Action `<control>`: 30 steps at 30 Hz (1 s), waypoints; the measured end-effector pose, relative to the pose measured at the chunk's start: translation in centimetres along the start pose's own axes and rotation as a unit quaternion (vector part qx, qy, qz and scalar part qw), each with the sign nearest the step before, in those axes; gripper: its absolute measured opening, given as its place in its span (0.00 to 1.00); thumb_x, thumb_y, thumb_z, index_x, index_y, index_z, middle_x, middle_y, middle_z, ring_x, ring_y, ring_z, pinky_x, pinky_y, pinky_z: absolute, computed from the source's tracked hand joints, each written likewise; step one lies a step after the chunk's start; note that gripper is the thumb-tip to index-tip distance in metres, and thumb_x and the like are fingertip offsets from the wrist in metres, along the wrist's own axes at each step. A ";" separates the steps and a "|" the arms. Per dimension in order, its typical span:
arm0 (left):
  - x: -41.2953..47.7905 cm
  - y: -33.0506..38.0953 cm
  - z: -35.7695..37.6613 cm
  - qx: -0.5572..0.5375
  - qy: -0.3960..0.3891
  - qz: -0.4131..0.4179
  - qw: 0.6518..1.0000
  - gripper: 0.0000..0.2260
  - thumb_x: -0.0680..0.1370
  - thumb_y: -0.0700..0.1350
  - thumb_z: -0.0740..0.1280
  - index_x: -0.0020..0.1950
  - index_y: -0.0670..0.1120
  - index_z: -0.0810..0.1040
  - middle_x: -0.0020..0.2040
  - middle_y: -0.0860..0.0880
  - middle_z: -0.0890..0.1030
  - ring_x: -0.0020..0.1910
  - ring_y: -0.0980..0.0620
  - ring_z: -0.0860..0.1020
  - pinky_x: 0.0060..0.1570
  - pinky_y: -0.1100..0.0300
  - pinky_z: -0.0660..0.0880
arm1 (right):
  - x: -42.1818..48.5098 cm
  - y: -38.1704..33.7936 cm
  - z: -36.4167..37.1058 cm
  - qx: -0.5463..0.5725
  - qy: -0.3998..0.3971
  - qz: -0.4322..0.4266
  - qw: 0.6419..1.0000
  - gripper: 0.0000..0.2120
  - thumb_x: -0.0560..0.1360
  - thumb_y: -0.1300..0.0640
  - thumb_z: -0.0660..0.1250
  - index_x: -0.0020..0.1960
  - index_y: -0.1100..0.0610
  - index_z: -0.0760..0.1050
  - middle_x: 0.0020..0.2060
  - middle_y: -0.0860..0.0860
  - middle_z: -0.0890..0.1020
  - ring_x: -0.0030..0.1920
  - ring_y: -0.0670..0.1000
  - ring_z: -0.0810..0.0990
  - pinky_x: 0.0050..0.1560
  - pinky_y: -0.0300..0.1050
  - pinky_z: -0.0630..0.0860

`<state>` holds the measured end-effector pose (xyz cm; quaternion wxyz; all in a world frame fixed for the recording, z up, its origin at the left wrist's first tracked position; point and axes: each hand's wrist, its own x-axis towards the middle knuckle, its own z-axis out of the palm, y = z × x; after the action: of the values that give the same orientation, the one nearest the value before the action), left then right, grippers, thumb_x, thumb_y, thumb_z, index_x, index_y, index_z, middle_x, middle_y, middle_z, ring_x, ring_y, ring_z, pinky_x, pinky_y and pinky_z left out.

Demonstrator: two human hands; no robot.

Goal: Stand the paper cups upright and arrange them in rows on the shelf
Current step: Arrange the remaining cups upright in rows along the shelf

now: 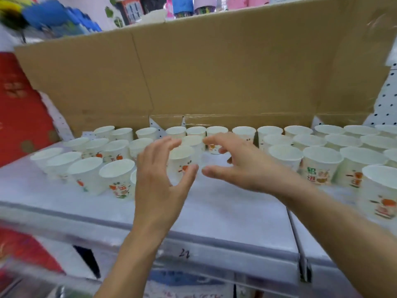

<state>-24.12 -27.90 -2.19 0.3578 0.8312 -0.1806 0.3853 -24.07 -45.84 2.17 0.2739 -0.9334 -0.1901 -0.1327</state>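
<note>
Most paper cups (322,162) stand upright in rows toward shelf (225,211) back edge; centre-front gap unfilled. Left hand (156,175) and right hand (242,166), both spread wide, flank one centre cup (180,153), apparently ungripped.

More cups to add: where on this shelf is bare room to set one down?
The shelf is bare along its front edge and in the middle gap between the left cup cluster and the right cup cluster. Crowded: both clusters and the back row against the cardboard.

Handwritten "22", perhaps, on the shelf (206,255) front edge; paper cup (318,168) print blurred.
</note>
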 end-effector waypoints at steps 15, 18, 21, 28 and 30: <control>-2.0 -5.0 -2.7 0.047 -0.065 -0.075 0.994 0.07 0.71 0.46 0.75 0.43 0.50 0.77 0.56 0.51 0.78 0.58 0.52 0.74 0.54 0.61 0.67 | 3.7 -0.5 3.6 -0.140 0.002 -0.042 0.989 0.08 0.77 0.50 0.65 0.53 0.50 0.80 0.53 0.48 0.77 0.57 0.51 0.71 0.54 0.52 0.73; -1.8 -3.3 -1.8 -0.001 -0.110 -0.073 0.991 0.07 0.71 0.50 0.74 0.40 0.52 0.76 0.56 0.56 0.78 0.56 0.56 0.74 0.54 0.62 0.72 | -0.7 -0.4 -0.5 -0.184 0.012 -0.009 0.983 0.07 0.77 0.48 0.65 0.50 0.47 0.80 0.50 0.46 0.77 0.53 0.49 0.73 0.50 0.53 0.75; -1.2 -0.2 0.4 -0.068 -0.158 -0.055 0.984 0.07 0.71 0.53 0.72 0.39 0.54 0.76 0.53 0.59 0.76 0.54 0.59 0.75 0.53 0.65 0.75 | -5.5 0.2 -4.9 -0.257 -0.010 0.052 0.965 0.07 0.77 0.46 0.65 0.49 0.45 0.81 0.47 0.43 0.78 0.49 0.48 0.75 0.47 0.51 0.76; -0.1 5.9 5.6 -0.163 -0.264 0.042 0.950 0.08 0.71 0.54 0.72 0.40 0.51 0.78 0.55 0.56 0.78 0.56 0.60 0.75 0.55 0.61 0.76 | -11.0 2.1 -9.4 -0.341 -0.064 0.139 0.927 0.06 0.76 0.46 0.66 0.50 0.41 0.81 0.45 0.42 0.79 0.48 0.46 0.76 0.44 0.46 0.77; 0.0 6.6 6.4 -0.175 -0.284 0.046 0.942 0.07 0.71 0.52 0.73 0.41 0.51 0.78 0.56 0.56 0.78 0.56 0.62 0.75 0.56 0.61 0.76 | -11.3 2.9 -9.4 -0.338 -0.062 0.141 0.928 0.07 0.75 0.46 0.67 0.52 0.41 0.80 0.46 0.42 0.78 0.49 0.46 0.74 0.46 0.47 0.77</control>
<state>-24.63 -37.11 -2.03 0.4136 0.8211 -0.3771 0.1115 -34.26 -56.53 4.56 -0.0541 -0.9943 -0.0170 -0.0905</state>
